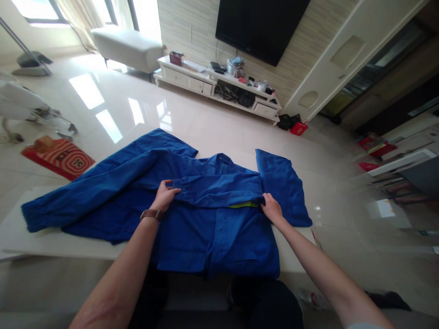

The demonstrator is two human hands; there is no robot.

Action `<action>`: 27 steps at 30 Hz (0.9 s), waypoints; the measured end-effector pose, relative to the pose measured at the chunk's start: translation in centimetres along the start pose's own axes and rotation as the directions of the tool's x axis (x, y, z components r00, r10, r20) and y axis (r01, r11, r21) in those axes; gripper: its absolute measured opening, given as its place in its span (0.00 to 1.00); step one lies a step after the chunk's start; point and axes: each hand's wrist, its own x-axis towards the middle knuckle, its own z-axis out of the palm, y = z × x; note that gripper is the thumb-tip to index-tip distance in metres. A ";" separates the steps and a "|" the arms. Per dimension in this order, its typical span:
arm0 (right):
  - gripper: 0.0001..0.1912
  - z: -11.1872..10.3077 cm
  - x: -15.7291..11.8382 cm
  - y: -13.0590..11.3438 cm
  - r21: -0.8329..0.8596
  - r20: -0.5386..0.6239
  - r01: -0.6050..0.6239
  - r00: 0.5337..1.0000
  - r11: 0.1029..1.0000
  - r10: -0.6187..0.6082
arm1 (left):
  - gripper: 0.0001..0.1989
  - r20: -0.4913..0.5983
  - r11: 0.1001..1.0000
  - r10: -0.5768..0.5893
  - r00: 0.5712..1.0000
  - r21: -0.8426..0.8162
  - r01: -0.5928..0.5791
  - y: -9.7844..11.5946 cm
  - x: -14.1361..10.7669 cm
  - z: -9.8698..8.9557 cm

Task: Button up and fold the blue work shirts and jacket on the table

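Note:
A blue work jacket (192,233) lies spread on a white table (68,249), its collar toward the far side. One sleeve (219,187) is folded flat across the front, with a strip of yellow-green showing under its lower edge. At the elastic cuff of that sleeve, my left hand (164,195), with a brown watch strap on its wrist, pinches the cloth. My right hand (272,208) grips the folded edge at the jacket's right side. The other sleeve (85,192) stretches out to the left. Beside the right hand lies a folded blue garment (283,189).
A red patterned paper bag (60,156) is at the table's left. Beyond the glossy tiled floor stand a white TV cabinet (219,87) with clutter on it and a pale bench (128,48). A TV (260,27) hangs above. Chairs and red bags are at the right.

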 end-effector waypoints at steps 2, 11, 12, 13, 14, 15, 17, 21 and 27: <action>0.15 0.6 -0.2 0.7 -0.001 -0.049 -0.089 0.995 0.996 0.089 | 0.32 -0.039 0.997 0.019 0.999 0.070 -0.016 0.0 0.2 -0.7; 0.19 2.5 -0.8 1.4 0.025 -0.044 -0.038 0.998 0.999 0.039 | 0.42 0.138 0.831 -0.033 0.990 0.554 -0.050 -2.7 1.2 -1.6; 0.18 2.3 -0.6 1.6 0.039 -0.001 -0.015 1.000 0.999 0.015 | 0.42 0.148 0.820 -0.052 0.988 0.571 -0.043 -2.7 1.2 -1.5; 0.17 2.1 -0.3 1.9 0.064 0.050 -0.010 0.999 0.998 0.007 | 0.41 0.158 0.811 -0.070 0.985 0.584 -0.036 -2.7 1.2 -1.5; 0.15 1.7 0.3 2.3 0.093 0.096 -0.011 0.995 0.996 0.002 | 0.40 0.167 0.801 -0.082 0.982 0.597 -0.035 -2.6 1.1 -1.4; 0.14 1.3 1.1 2.7 0.122 0.131 -0.006 0.991 0.992 -0.010 | 0.38 0.174 0.788 -0.086 0.981 0.614 -0.040 -2.4 1.0 -1.3; 0.16 0.5 3.2 3.0 0.173 0.152 0.032 0.987 0.984 -0.059 | 0.34 0.188 0.732 -0.066 0.980 0.676 -0.080 -2.2 0.7 -1.1; 0.27 0.4 8.2 1.4 0.247 0.105 0.083 0.988 0.965 -0.112 | 0.28 0.192 0.509 0.024 0.981 0.842 -0.178 -2.0 -0.3 -0.5; 0.31 2.6 13.0 -2.5 0.237 0.123 0.028 0.991 0.971 -0.059 | 0.25 0.232 0.371 -0.012 0.973 0.904 -0.211 -1.8 -1.4 -0.3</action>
